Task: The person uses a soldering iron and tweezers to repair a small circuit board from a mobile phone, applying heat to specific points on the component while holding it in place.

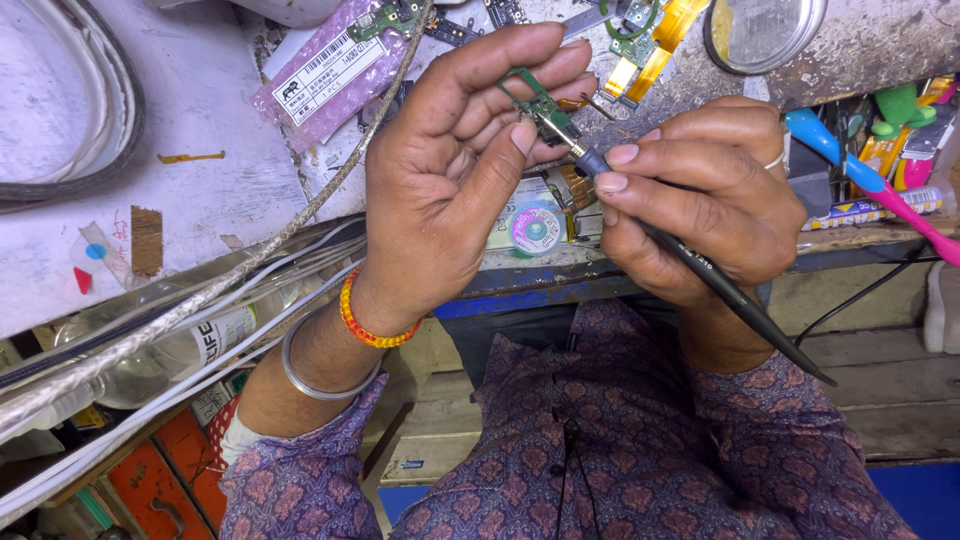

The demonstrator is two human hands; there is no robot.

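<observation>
**Small board held, tool tip on it**

Left hand (455, 170) closed on a small green board (535, 100), pinched between thumb and fingertips, held above the bench (200, 110) edge. Right hand (700, 200) gripped around a black tool (735, 295), pen-style, metal tip touching the right end of the board. Tool shaft slants down to the right past the wrist. Orange bead bracelet (375, 330) and metal bangle (315, 380) on left wrist; ring (775, 160) on right hand. Below the hands on the bench, a solder-wick spool (537, 228). Far left, pink bag (330, 70). Far right, orange flex cables (655, 45), round tin (765, 30). Right, blue-pink toothbrush (870, 185). Braided cable (250, 260) crossing diagonally at left.
</observation>
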